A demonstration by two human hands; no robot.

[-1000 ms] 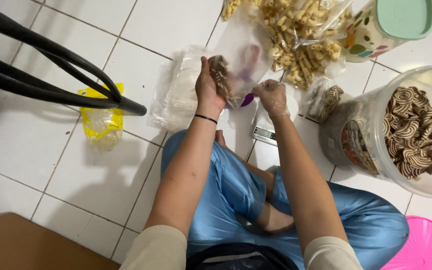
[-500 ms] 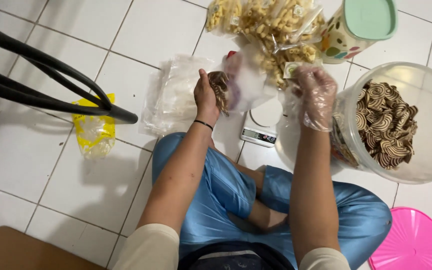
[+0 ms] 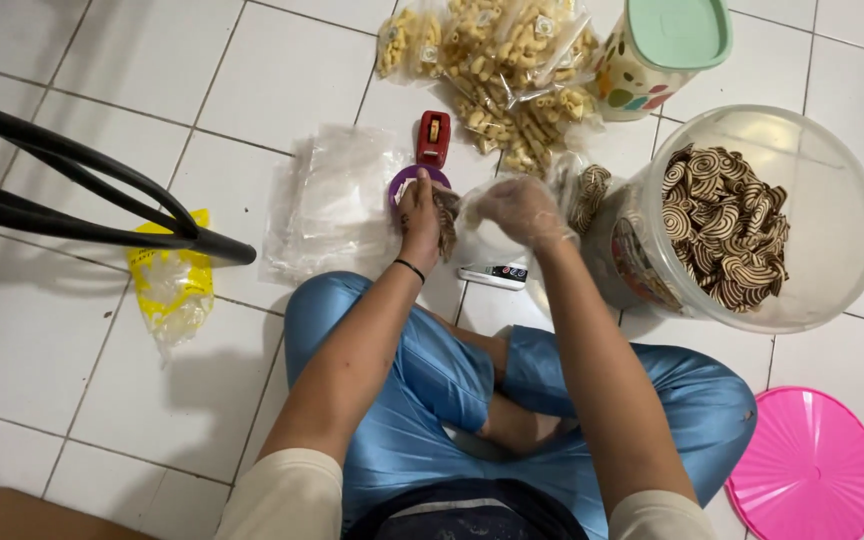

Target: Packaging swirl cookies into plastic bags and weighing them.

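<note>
A small clear bag of brown striped biscuits [image 3: 446, 222] is held upright over a white tiled floor [image 3: 82, 350], its top pinched shut in the closed left hand [image 3: 418, 213], so that the mouth faces up and nothing can spill. The right hand [image 3: 520, 208], sheathed in a thin clear glove, is seen at three o'clock of the bag with fingers loosely curled around crinkled plastic; whether it grips the bag itself cannot be told.

A small digital scale [image 3: 493, 274] is laid just below the bag, at six o'clock. A purple tape roll [image 3: 404, 180] sits behind the left hand and a red tape dispenser [image 3: 433, 137] at twelve o'clock. A big clear tub of spiral biscuits [image 3: 752, 220] stands open at three o'clock, within easy reach of the gloved hand, its pink lid [image 3: 807, 465] set aside at five o'clock.

A stack of empty clear bags [image 3: 327, 200] lies at nine o'clock, bagged yellow snacks [image 3: 512, 60] and a mint-lidded canister [image 3: 657, 50] beyond. The workspace is hemmed in closely on the far and right sides; open tile is left mostly at seven o'clock, past a yellow bag [image 3: 170, 285] and black chair legs [image 3: 72, 205].
</note>
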